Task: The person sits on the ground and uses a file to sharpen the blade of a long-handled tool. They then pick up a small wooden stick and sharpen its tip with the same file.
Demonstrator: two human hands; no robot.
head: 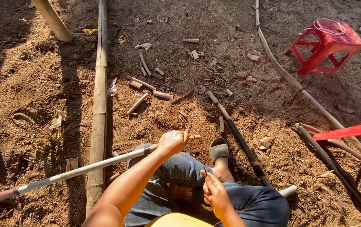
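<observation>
At the frame's bottom centre, the right hand [215, 192] pinches a small dark blade [206, 178]. Just above, the left hand [172, 141] grips a long pale bamboo stick [75, 172] running to the lower left. A red plastic stool [326, 44] stands upper right.

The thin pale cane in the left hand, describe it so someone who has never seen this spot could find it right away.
Start at the thick bamboo pole lying lengthwise on the dirt at left. The pale cane crosses over it at a slant, running from the lower left up to the left hand, which grips it near its tip. Unlike the short cut pieces scattered beyond, it is long, slender and whitish.
</observation>
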